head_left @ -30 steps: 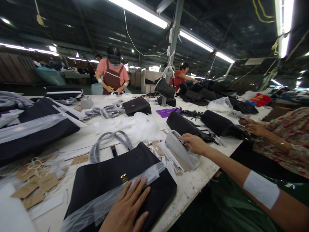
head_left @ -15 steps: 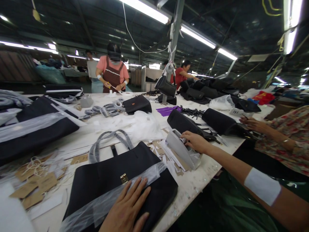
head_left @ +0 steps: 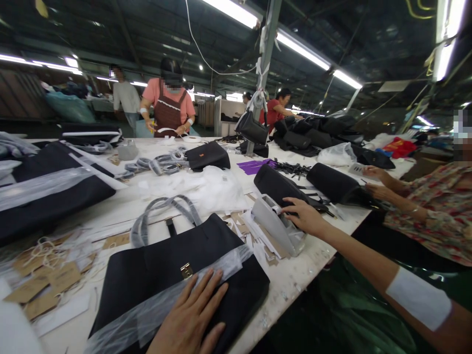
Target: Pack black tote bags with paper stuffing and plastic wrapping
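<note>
A black handbag [head_left: 147,275] lies flat on the table in front of me. Its two handles [head_left: 147,221] are wrapped in clear film, and a strip of clear film [head_left: 125,319] runs across its front below a gold clasp [head_left: 186,270]. My left hand [head_left: 195,312] rests on the bag with fingers spread, over the film strip. To the right stands a grey tape dispenser [head_left: 263,221]. My right hand [head_left: 304,216] is at the dispenser's far side, fingers stretched and apart, the fingertips by its top; whether they touch it I cannot tell.
Brown tags with strings [head_left: 47,280] lie at left, near another black bag [head_left: 73,191]. Paper slips [head_left: 254,236] lie under the dispenser. Black bags [head_left: 280,184], purple strips [head_left: 254,166] and white wrapping [head_left: 210,189] lie beyond. Co-workers stand across the table and at right [head_left: 416,201].
My right hand has shifted slightly right, its fingers lifting and straightening at the dispenser. My left hand stays on the bag. The view has moved slightly; the co-worker at right raises a hand.
</note>
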### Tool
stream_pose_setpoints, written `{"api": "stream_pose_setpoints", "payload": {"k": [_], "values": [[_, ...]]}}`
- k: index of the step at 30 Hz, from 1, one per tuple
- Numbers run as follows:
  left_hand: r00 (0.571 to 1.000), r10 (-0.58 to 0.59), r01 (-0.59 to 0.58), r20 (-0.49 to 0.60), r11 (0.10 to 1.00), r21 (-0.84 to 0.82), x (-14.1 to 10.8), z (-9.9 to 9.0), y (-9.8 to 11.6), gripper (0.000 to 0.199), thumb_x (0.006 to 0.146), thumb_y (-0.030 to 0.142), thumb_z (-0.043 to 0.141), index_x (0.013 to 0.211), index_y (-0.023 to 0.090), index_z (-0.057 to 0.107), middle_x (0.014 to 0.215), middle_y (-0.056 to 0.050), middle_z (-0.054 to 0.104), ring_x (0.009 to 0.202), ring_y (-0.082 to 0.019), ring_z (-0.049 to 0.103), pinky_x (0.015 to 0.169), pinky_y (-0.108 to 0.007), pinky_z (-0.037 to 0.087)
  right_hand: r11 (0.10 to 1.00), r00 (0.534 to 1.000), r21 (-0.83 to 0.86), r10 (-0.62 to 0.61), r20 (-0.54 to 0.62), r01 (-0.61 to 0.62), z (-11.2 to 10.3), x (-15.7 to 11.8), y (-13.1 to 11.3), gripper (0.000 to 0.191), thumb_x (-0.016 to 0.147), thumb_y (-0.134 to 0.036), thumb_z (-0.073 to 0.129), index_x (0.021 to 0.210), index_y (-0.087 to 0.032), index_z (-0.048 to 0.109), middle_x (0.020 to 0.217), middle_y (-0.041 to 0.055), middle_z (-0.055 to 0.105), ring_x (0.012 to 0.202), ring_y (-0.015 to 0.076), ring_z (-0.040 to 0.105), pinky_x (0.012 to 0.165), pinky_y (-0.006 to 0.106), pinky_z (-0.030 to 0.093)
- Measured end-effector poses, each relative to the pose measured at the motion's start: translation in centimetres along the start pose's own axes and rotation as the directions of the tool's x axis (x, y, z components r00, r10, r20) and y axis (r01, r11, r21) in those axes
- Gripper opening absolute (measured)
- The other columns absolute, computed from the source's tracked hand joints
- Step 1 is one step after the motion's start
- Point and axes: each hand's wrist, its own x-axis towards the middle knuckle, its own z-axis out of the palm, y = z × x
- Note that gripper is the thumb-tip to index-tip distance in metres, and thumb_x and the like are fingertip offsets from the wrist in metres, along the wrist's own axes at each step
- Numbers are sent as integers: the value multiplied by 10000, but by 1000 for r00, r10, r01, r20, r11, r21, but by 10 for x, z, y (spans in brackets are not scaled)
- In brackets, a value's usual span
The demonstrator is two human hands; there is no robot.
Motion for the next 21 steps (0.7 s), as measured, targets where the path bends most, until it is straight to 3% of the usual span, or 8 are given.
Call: {"api": "stream_pose_setpoints", "payload": {"k": [12, 21], "values": [[1000, 9, -9, -20, 1000, 29, 2, 1, 0, 606, 952, 486, 488, 1493, 239, 370, 1557, -39, 365, 1413, -228, 371, 1135, -356, 352, 986, 987, -43, -161, -16, 160, 6, 5, 1, 417, 812, -137, 586, 1207, -214, 696, 1238, 116, 645, 1157, 297, 573, 1027, 471, 463], [999, 23, -21, -28, 998, 55, 1, 1, -1, 613, 948, 500, 487, 1491, 238, 375, 1552, -39, 375, 1408, -227, 377, 1109, -356, 382, 985, 986, -61, -164, 14, 164, -1, 14, -6, 323, 839, -245, 661, 1154, -204, 723, 1161, 89, 673, 1055, 273, 601, 958, 422, 506]]}}
